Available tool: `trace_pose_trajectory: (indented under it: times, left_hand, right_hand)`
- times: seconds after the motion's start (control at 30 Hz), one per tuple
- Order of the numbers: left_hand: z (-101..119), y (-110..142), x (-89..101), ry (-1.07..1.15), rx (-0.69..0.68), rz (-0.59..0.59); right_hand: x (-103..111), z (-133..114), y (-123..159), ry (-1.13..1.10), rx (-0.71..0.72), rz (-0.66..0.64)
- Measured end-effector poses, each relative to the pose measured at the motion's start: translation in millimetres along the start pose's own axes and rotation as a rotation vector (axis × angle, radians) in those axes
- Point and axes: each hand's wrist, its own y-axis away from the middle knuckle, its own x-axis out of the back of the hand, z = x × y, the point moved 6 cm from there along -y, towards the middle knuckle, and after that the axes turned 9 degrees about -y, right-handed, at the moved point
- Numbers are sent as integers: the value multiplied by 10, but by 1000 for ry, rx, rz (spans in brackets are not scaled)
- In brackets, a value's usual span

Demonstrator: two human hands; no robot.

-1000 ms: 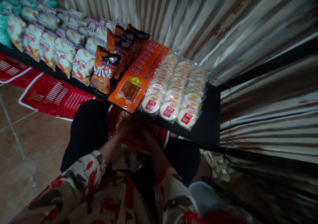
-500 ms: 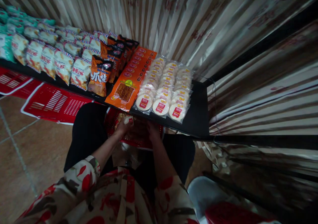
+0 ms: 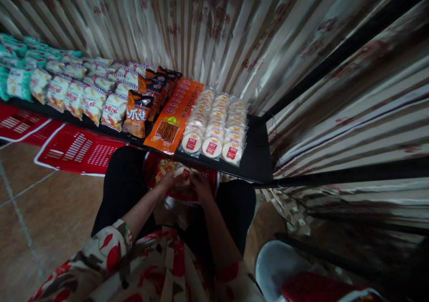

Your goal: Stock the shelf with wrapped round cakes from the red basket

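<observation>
In the head view my left hand (image 3: 168, 182) is closed round white round rice crackers in clear wrappers (image 3: 182, 175), just below the shelf's front edge. My right hand (image 3: 201, 186) meets it from the other side, fingers closed on the same crackers; shadow hides its fingertips. Both hands are over a red basket (image 3: 214, 177) between my knees, with yellowish snack packets (image 3: 164, 169) inside. Above, on the black shelf (image 3: 259, 148), wrapped rice crackers (image 3: 212, 146) lie in three overlapping columns beside an orange snack-stick packet (image 3: 167, 125).
Orange-and-black snack bags (image 3: 136, 114), white snack bags (image 3: 94, 103) and green bags (image 3: 20, 84) stand in rows leftward. Red baskets (image 3: 83, 152) sit under the shelf. A pleated curtain (image 3: 167, 20) hangs behind; a black pole (image 3: 335, 54) slants at right. A grey-white rounded object (image 3: 278, 266) stands lower right.
My left hand has lifted the rice crackers out of the basket's left part toward the middle. My right hand has come back from under the shelf to meet them. The view has shifted slightly.
</observation>
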Motion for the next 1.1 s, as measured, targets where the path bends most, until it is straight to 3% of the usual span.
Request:
trace_pose_trajectory:
  times: [0.13,0.27,0.47,0.7,0.9,1.1]
  left_hand:
    - [-9,38,-30,96,9,-41]
    - [36,122,-9,110,10,-5]
    - [132,253,19,137,-2,52]
    - [137,325,-92,202,-88,-56]
    - [38,290,-47,141,-94,-11]
    - [99,240,56,-79,-102,11]
  right_hand:
    - [54,-40,113,-110,9,111]
    - [79,-10,228,-183,6,171]
    - [-12,56,395,-233,11,129]
    - [-156,88,567,-255,40,145]
    - [-201,135,648,-211,82,89]
    - [-22,163,588,-101,170,158]
